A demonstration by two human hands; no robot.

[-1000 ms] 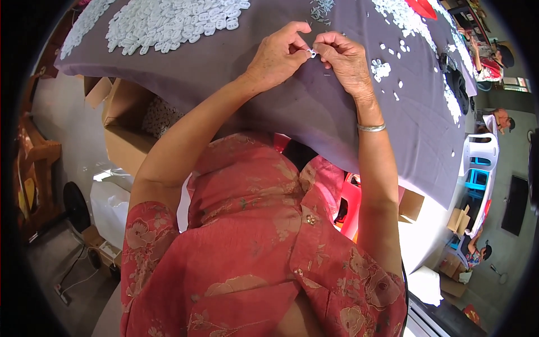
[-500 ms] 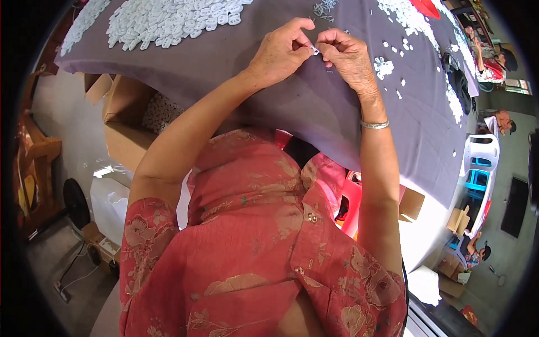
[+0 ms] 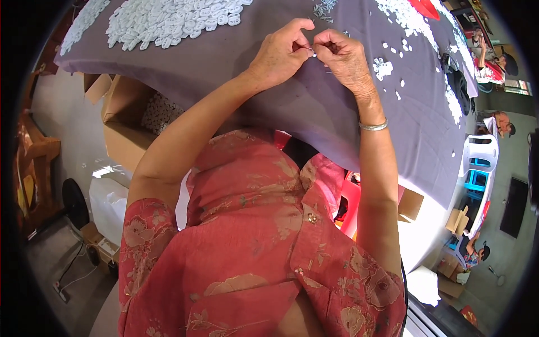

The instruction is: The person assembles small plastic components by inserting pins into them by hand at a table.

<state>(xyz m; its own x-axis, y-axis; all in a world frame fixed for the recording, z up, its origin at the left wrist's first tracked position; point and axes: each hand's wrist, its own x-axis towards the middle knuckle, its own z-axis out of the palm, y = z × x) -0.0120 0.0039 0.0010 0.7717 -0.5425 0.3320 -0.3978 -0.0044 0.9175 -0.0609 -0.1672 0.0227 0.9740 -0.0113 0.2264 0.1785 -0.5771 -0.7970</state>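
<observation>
Over the grey cloth, my left hand pinches a small white plastic piece between thumb and forefinger. My right hand meets it from the other side, its thumb and fingertips closed at the same piece. The fingertips hide most of it, so its full shape cannot be made out. Beyond my left hand spreads a large heap of flat, rounded white plastic pieces with slots. Small grey pin-like parts lie past the gap between my hands. Right of my right hand is a small cluster of white bits.
The grey cloth-covered table fills the area ahead. More white pieces and a red object lie at the far right. An open cardboard box with small pieces inside stands below the left table edge. Other people are at the right.
My right hand has shifted slightly left, closer to my left fingertips, and the white piece between them is now more covered. My left hand stays nearly still.
</observation>
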